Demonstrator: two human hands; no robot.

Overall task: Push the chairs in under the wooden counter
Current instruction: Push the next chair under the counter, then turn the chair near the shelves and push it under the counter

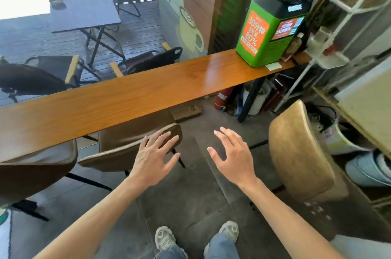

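Observation:
A long wooden counter [131, 97] runs from the left edge up to the right. Two brown padded chairs sit partly under it: a dark one [36, 172] at the far left and a tan one [127, 146] in the middle. A third, golden-tan chair [300, 153] stands out on the floor at the right, away from the counter. My left hand [154, 159] hovers with fingers spread over the middle chair's back edge. My right hand [232, 157] is open above bare floor between the middle and right chairs, holding nothing.
A green charging kiosk [266, 34] stands on the counter's right end. A red extinguisher [222, 97] and clutter sit under that end. White shelving [338, 32] and bags crowd the right side. Outdoor chairs [42, 76] and a dark table [84, 13] lie beyond the counter.

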